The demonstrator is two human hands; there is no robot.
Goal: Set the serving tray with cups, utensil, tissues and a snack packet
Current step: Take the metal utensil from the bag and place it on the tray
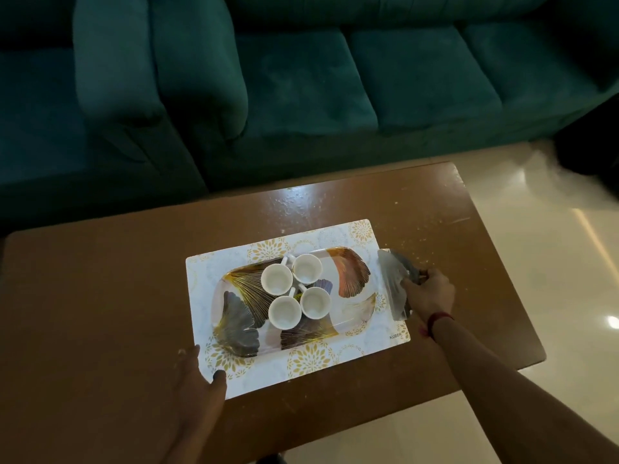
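A serving tray (pixel 348 279) with a gold and grey leaf pattern lies on a white placemat (pixel 335 360) on the brown table. Several empty white cups (pixel 276 279) stand close together in the tray's middle. My right hand (pixel 430 293) is just past the tray's right end and grips a flat, grey, shiny item (pixel 392 279) that is blurred; it stands tilted on edge over the mat's right border. I cannot tell what that item is. My left hand (pixel 197 390) rests flat on the mat's near left corner, holding nothing.
The brown table (pixel 100 296) has a rounded right edge, with glossy pale floor (pixel 569 262) beyond it. A dark green sofa (pixel 301 95) runs along the table's far side.
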